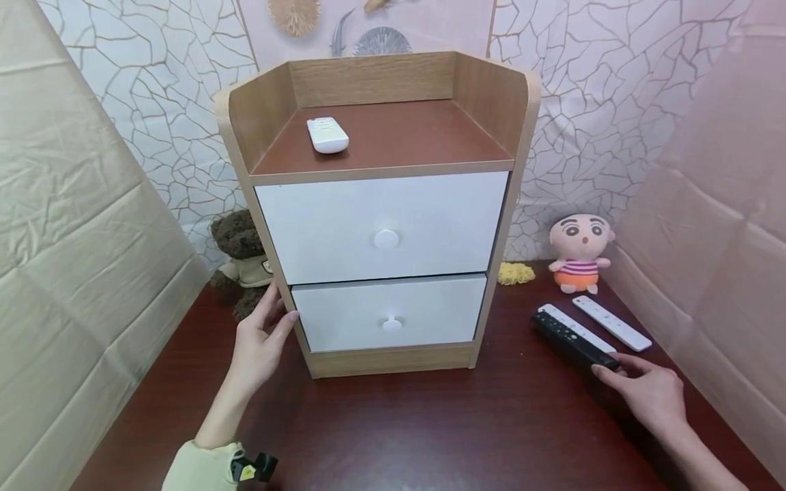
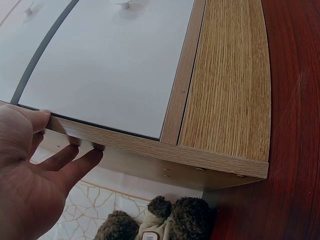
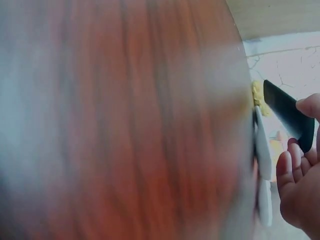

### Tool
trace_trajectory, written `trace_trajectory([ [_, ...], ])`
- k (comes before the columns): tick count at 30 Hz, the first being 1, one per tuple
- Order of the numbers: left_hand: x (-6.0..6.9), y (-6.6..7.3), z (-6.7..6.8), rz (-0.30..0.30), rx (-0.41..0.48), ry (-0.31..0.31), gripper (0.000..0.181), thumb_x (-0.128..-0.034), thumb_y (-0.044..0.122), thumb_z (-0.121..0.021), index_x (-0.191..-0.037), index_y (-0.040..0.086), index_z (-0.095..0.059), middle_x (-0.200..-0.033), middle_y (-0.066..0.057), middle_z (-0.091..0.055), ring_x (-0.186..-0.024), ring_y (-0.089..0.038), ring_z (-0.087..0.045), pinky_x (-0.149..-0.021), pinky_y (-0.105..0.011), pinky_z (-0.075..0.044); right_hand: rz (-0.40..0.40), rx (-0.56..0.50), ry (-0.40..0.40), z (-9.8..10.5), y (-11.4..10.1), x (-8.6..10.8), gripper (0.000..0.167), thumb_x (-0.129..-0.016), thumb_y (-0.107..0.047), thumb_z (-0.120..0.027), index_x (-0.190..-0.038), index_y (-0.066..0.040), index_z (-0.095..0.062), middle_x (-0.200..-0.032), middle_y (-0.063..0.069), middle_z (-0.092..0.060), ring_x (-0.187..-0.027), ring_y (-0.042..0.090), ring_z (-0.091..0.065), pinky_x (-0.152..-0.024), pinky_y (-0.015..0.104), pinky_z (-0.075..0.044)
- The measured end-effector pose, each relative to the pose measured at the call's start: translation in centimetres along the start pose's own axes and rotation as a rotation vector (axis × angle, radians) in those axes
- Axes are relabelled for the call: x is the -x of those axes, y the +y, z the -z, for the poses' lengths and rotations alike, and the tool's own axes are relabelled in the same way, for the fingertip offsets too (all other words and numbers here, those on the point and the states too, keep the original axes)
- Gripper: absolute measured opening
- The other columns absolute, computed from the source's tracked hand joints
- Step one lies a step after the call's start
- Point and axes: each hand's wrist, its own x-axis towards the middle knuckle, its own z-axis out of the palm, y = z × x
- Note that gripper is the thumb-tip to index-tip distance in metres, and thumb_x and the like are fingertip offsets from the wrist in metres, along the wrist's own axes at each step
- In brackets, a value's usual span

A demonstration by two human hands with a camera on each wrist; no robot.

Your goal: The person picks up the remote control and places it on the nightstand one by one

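Observation:
The wooden cabinet [image 1: 393, 360] with two white drawers stands in the middle, both drawers closed. My left hand [image 1: 256, 348] touches its left side near the lower drawer; in the left wrist view the thumb of the left hand [image 2: 35, 175] lies on the front edge and the fingers reach round to the side panel. At the right, my right hand [image 1: 653, 395] pinches the near end of a black remote [image 1: 574, 339]. In the right wrist view the black remote [image 3: 287, 114] is between thumb and fingers of the right hand [image 3: 302, 195], off the table.
A white remote [image 1: 328, 135] lies on the cabinet top. Two more white remotes [image 1: 613, 323] lie on the table at the right, one partly behind the black one. A plush doll [image 1: 580, 252], a yellow item [image 1: 516, 273] and a brown plush bear [image 1: 242, 249] sit toward the back.

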Motion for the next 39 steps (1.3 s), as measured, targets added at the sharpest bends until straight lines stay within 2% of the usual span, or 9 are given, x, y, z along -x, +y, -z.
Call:
trace_trajectory([
  [3,0.1,0.1,0.0,0.004,0.006,0.001,0.066,-0.0981,-0.005,-0.065,-0.158,0.001,-0.037,-0.144,-0.023,-0.056,-0.123,-0.019,-0.059,-0.089,-0.012,-0.049,-0.027,-0.041,0.021,0.6,-0.3,0.0,0.056,-0.085,-0.039,-0.085,-0.117,0.006,-0.073,-0.073,-0.001,-0.069,-0.062,0.002,-0.049,-0.054,0.028,-0.035],
  [8,0.1,0.2,-0.1,0.002,0.01,0.002,0.067,-0.0981,-0.005,-0.065,-0.158,0.005,-0.037,-0.141,-0.023,-0.059,-0.121,-0.01,-0.06,-0.087,-0.013,-0.05,-0.053,-0.142,0.058,1.9,-1.3,0.0,0.049,-0.084,-0.037,-0.086,-0.113,0.001,-0.076,-0.066,-0.021,-0.062,-0.063,0.001,-0.048,-0.053,0.027,-0.035],
  [12,0.2,0.1,-0.1,0.0,0.015,0.003,0.066,-0.0981,-0.005,-0.065,-0.158,0.002,-0.037,-0.143,-0.023,-0.057,-0.121,-0.011,-0.059,-0.088,-0.014,-0.05,-0.064,-0.234,0.111,3.0,-2.4,0.0,0.017,-0.082,-0.032,-0.088,-0.098,-0.03,-0.081,-0.064,-0.029,-0.059,-0.063,-0.002,-0.049,-0.052,0.024,-0.035],
  [14,0.2,0.1,-0.1,-0.003,0.019,0.003,0.066,-0.0982,-0.005,-0.065,-0.157,0.001,-0.037,-0.144,-0.023,-0.056,-0.121,-0.009,-0.059,-0.089,-0.014,-0.05,-0.071,-0.281,0.134,3.5,-2.9,0.0,0.022,-0.081,-0.029,-0.089,-0.093,-0.043,-0.077,-0.064,-0.03,-0.059,-0.063,-0.004,-0.05,-0.052,0.022,-0.035],
  [16,0.2,0.2,-0.1,-0.004,0.016,0.005,0.065,-0.0982,-0.005,-0.065,-0.157,0.001,-0.038,-0.143,-0.024,-0.057,-0.12,-0.009,-0.059,-0.087,-0.013,-0.05,-0.066,-0.329,0.141,4.0,-3.5,0.0,0.03,-0.081,-0.025,-0.089,-0.092,-0.049,-0.074,-0.065,-0.029,-0.061,-0.062,-0.005,-0.051,-0.05,0.021,-0.035],
  [23,0.2,0.2,-0.1,-0.002,0.021,0.005,0.065,-0.0984,-0.006,-0.064,-0.157,0.001,-0.038,-0.136,-0.026,-0.06,-0.114,0.003,-0.058,-0.083,-0.012,-0.05,-0.028,-0.414,0.183,6.2,-6.1,0.4,0.036,-0.08,-0.014,-0.089,-0.096,-0.044,-0.077,-0.066,-0.026,-0.064,-0.061,-0.008,-0.055,-0.05,0.015,-0.037],
  [33,0.0,0.2,0.0,-0.014,0.03,0.008,0.065,-0.0978,-0.007,-0.064,-0.157,0.001,-0.038,-0.135,-0.027,-0.061,-0.114,0.004,-0.058,-0.084,-0.012,-0.051,0.042,-0.494,0.209,8.6,-9.1,1.4,0.042,-0.079,0.0,-0.085,-0.1,-0.036,-0.081,-0.066,-0.02,-0.066,-0.058,-0.008,-0.06,-0.054,0.008,-0.042],
  [36,0.0,0.2,0.0,-0.011,0.021,0.008,0.065,-0.0979,-0.006,-0.065,-0.157,0.002,-0.039,-0.136,-0.026,-0.061,-0.115,-0.002,-0.06,-0.084,-0.012,-0.051,0.069,-0.502,0.211,9.1,-9.8,1.8,0.043,-0.079,0.003,-0.084,-0.105,-0.032,-0.082,-0.067,-0.019,-0.066,-0.057,-0.007,-0.059,-0.051,0.01,-0.04],
  [39,0.0,0.2,0.1,-0.005,0.009,0.007,0.064,-0.098,-0.005,-0.065,-0.156,0.0,-0.039,-0.136,-0.025,-0.06,-0.117,-0.014,-0.062,-0.083,-0.013,-0.051,0.076,-0.51,0.196,9.7,-10.4,2.3,0.043,-0.081,0.003,-0.084,-0.111,-0.027,-0.081,-0.069,-0.019,-0.067,-0.059,-0.005,-0.059,-0.051,0.012,-0.04],
])
